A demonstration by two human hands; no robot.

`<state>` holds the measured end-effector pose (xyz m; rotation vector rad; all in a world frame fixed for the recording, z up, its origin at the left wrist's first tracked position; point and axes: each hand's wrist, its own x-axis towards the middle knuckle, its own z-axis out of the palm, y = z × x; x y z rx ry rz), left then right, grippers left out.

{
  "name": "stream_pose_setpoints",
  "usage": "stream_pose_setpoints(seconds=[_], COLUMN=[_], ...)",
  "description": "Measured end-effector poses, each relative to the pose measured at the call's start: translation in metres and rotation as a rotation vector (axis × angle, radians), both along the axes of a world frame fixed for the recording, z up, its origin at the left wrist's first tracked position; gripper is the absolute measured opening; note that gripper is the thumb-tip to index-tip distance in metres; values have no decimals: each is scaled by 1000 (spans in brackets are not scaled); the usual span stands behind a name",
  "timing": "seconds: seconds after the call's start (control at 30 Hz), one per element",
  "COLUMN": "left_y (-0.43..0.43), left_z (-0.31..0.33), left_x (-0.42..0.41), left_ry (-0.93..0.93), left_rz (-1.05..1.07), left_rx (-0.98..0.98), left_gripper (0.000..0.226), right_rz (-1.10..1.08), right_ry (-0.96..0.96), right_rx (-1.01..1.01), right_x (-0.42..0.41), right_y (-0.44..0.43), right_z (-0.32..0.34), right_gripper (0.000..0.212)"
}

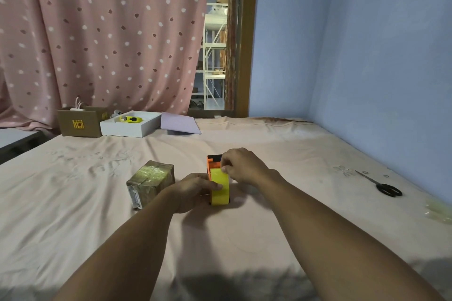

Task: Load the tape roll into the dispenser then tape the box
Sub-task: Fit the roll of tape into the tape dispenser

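Observation:
A yellow tape roll (220, 188) sits in an orange and black dispenser (213, 161) standing on the pink bedsheet at mid-frame. My left hand (195, 190) grips the roll and dispenser from the left side. My right hand (242, 166) reaches over the top and pinches the tape's end near the dispenser's front. A small brown box (152, 179), wrapped in shiny tape, rests just to the left of my left hand, apart from the dispenser.
Black scissors (384, 184) lie at the right near the blue wall. At the back left stand a cardboard box (79, 121), a white tray (129, 127) holding a yellow item, and a lilac sheet (179, 123). Crumpled clear tape (437, 210) lies at the right edge.

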<state>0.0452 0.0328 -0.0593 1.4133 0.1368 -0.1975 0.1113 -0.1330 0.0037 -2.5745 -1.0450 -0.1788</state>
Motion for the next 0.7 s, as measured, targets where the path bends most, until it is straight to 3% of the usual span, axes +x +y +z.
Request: stream_pose_setpoints(seconds=[0.23, 0.37, 0.7], left_y=[-2, -1, -3], left_z=[2, 4, 7], left_x=[-2, -3, -1], left_ry=[-5, 7, -12], left_rz=[-3, 15, 96], left_rx=[-21, -8, 49], left_gripper=[36, 35, 21], right_rz=[6, 13, 26], right_ry=[-131, -159, -6], right_rx=[-97, -189, -267], right_x=[-3, -5, -11], right_y=[5, 6, 7], right_z=[-3, -6, 6], right_gripper=[4, 16, 21])
